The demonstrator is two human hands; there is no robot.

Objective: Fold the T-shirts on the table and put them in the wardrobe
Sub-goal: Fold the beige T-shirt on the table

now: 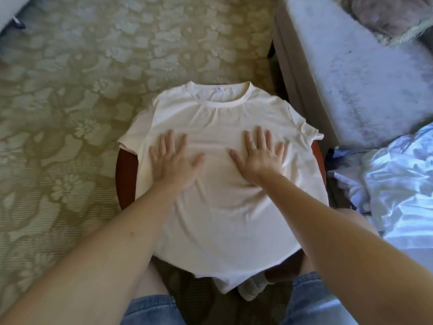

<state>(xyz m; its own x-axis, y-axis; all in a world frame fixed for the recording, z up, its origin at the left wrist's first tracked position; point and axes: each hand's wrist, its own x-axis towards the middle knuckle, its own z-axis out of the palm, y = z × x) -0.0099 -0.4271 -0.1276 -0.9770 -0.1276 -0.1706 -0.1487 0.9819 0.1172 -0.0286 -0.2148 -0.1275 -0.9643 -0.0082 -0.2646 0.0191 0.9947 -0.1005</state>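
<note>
Both hands lie flat with fingers spread on the T-shirt (pixel 218 195), the left hand (pixel 172 160) and right hand (pixel 259 157) level across its chest. The shirt's long axis runs away from the person, collar farthest, hem hanging off the near edge of the round red-brown table (pixel 125 184). A patterned carpet (pixel 70 90) surrounds it; a bed (pixel 351 66) stands to the right.
</note>
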